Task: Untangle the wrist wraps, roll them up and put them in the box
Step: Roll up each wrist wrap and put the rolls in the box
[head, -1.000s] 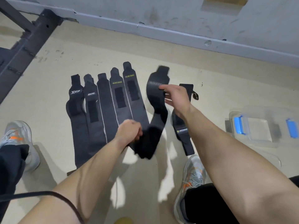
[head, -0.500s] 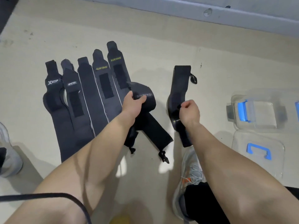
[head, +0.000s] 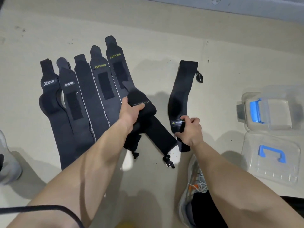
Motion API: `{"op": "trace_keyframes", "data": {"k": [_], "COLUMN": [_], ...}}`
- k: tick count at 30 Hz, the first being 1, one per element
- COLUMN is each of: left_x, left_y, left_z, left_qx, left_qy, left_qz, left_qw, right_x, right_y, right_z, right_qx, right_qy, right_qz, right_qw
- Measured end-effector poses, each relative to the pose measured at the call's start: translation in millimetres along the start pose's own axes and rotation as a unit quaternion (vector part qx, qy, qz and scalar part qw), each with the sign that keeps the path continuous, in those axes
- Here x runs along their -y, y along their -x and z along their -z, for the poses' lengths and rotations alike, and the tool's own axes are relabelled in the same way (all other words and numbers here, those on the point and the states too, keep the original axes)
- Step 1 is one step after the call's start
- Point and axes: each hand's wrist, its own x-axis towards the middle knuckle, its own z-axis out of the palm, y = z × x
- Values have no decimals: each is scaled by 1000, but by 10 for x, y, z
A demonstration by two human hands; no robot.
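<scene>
A clear plastic storage box (head: 269, 112) with blue latches stands on the beige floor (head: 164, 46) at the right; everything else is placed from it. Its clear lid (head: 269, 160) with a blue handle lies just nearer the person. Left of the box lies one curved black wrist wrap (head: 181, 96). Further left lies a folded black wrist wrap (head: 148, 122). Furthest left, five dark wrist wraps (head: 85, 99) lie side by side, touching, the rightmost partly under the folded one.

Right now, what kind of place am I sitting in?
Probably a gym or workout room floor: lifting wrist wraps laid out on bare floor, a sneaker, and a clear storage box.
</scene>
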Motion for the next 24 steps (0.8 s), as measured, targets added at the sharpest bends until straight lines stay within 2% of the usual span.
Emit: {"op": "trace_keyframes", "data": {"k": [2, 6, 10, 13, 16, 18, 20, 22, 24], "left_x": [20, 62, 61, 50, 64, 84, 105, 123, 141], "left_y": [-10, -34, -50, -50, -41, -30, -22, -25, -48], "left_z": [20, 62, 114, 142, 148, 142, 134, 130, 130], "left_qx": [4, 12, 14, 8, 9, 12, 19, 27, 32], "left_qy": [11, 39, 56, 55, 59, 62, 68, 69, 72], "left_qz": [13, 34, 49, 54, 58, 58, 57, 53, 50], "left_qw": [1000, 999, 997, 997, 997, 996, 996, 996, 996], "right_x": [30, 98, 61, 84, 167, 236, 338, 463, 591], "right_y": [-9, -73, -100, -48, -37, -49, 12, 64, 45], "right_z": [-22, 8, 16, 87, 166, 217, 286, 309, 289], "right_qx": [-22, -15, 3, 11, -12, -18, 36, 70, 59], "right_qy": [28, 38, -73, -184, -222, -146, 71, 319, 472], "right_qz": [6, 2, 22, -2, -33, -42, -24, 36, 118], "right_qw": [999, 999, 997, 983, 974, 988, 997, 945, 872]}}
